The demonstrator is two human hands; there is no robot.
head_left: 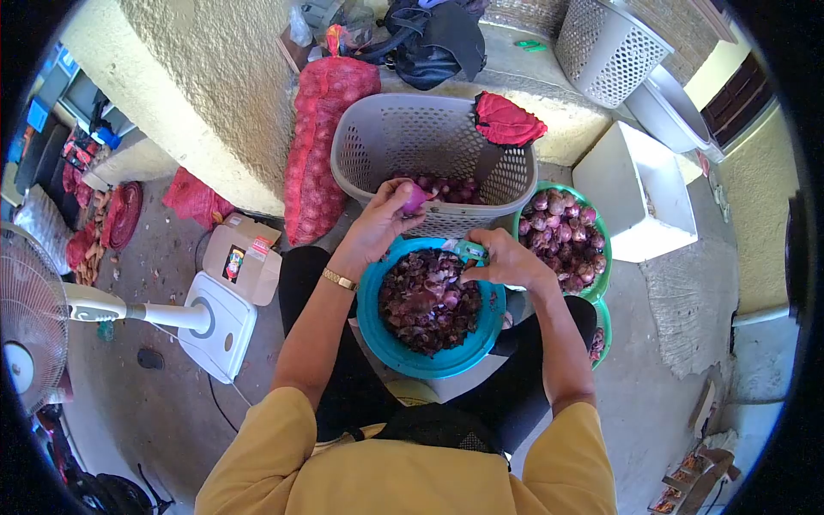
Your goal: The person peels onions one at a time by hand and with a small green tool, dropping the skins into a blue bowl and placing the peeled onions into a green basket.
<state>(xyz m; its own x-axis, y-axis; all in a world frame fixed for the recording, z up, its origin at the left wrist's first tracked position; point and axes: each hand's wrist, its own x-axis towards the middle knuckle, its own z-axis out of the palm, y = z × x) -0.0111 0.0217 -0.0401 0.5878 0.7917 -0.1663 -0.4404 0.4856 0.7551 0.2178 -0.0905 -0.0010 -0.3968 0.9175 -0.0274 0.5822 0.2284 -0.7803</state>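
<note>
My left hand [384,219] is closed around a purple onion [416,199] in front of the grey laundry basket [378,163]. In my right hand [508,260] is a small green-handled knife [469,250], its blade pointing left and hard to make out. Both hands are over a blue basin [371,322], which holds dark onion skins [421,300] and a few onions. More purple onions [459,190] lie at the bottom of the grey basket. On the right, a green basin [606,257] is full of unpeeled onions [562,232].
A tall red mesh sack of onions [313,146] leans beside the basket. A red cloth [508,120] hangs on the basket's rim. To the right stands a white box [631,202]; to the left, a white scale [225,339], a cardboard box [249,257] and a fan [34,318].
</note>
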